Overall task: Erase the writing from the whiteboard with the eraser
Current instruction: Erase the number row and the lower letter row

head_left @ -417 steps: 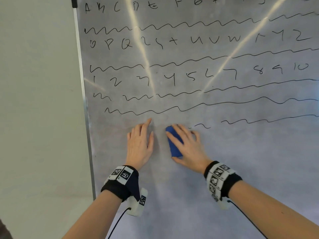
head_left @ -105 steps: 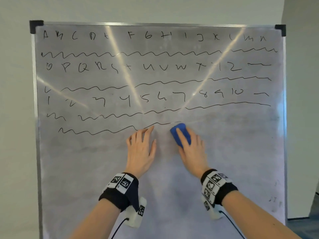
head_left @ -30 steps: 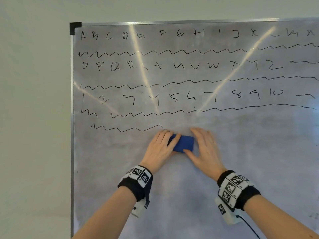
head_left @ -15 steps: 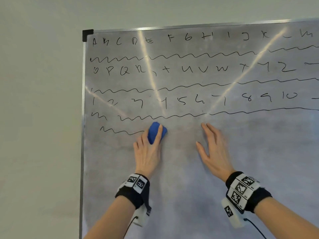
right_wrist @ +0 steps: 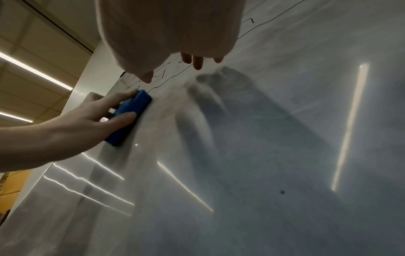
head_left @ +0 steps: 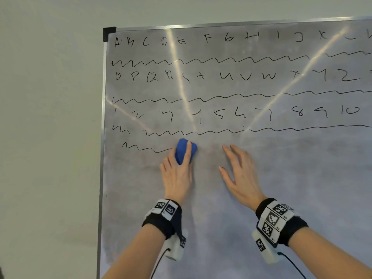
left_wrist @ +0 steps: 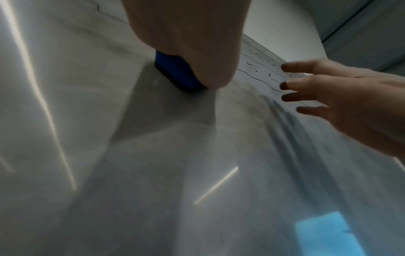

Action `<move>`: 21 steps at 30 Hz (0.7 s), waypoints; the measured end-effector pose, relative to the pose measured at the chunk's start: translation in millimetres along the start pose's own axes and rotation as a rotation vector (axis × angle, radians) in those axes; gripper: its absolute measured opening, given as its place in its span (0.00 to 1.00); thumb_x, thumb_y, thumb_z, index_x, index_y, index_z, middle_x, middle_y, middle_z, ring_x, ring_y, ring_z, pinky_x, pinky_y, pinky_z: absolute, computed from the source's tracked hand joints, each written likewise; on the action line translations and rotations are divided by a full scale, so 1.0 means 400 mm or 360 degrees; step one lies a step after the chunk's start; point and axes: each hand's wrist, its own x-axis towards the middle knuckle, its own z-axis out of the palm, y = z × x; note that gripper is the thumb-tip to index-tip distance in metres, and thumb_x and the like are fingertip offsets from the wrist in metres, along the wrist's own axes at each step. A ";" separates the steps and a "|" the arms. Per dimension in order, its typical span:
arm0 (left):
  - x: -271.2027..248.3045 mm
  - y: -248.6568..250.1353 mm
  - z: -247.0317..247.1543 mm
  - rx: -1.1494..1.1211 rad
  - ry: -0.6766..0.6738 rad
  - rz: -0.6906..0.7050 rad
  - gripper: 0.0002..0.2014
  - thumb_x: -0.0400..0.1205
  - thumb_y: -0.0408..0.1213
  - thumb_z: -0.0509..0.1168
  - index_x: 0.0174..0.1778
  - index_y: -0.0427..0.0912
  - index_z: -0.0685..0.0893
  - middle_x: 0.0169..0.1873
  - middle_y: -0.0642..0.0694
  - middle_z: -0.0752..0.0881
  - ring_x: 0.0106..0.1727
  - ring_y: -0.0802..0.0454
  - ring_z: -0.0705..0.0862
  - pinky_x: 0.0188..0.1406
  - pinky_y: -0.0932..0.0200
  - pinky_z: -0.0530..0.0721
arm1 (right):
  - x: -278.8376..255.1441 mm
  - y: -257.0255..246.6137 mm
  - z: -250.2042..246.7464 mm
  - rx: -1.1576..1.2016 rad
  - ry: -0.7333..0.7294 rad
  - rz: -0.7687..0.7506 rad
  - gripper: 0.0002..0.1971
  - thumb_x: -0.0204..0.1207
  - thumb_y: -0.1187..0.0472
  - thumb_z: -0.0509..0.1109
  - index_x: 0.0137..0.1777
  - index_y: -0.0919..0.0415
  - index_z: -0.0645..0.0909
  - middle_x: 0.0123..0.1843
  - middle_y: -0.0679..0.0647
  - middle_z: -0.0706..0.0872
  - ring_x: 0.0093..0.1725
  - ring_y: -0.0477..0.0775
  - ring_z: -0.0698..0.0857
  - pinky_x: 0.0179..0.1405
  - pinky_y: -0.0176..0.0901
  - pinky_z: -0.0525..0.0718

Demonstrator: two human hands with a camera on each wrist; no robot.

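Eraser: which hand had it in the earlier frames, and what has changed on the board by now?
The eraser passed from the right hand to the left hand, which now presses it leftward along the lowest wavy line; only that line's left stub remains. The right hand lies open on the whiteboard. Letters, numbers and upper lines are unchanged.

Plain pale wall fills left of head view and runs on above, matte, bare, evenly lit. In right wrist view, ceiling of pale square panels at upper left, dark seam crossing it diagonally. Two long strip lights glow white on that ceiling, one above other. Yellow-orange surface at lower left edge, too blurred to identify. In left wrist view, grey wall panels at upper right, dim, with thin dark joint lines.
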 end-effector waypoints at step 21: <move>-0.045 0.030 0.019 -0.0067 -0.0059 0.0515 0.31 0.80 0.42 0.63 0.80 0.55 0.63 0.64 0.39 0.73 0.45 0.42 0.76 0.46 0.51 0.75 | -0.014 -0.046 0.027 -0.0206 -0.0222 -0.0124 0.29 0.82 0.45 0.54 0.82 0.50 0.58 0.78 0.59 0.66 0.76 0.61 0.70 0.78 0.66 0.57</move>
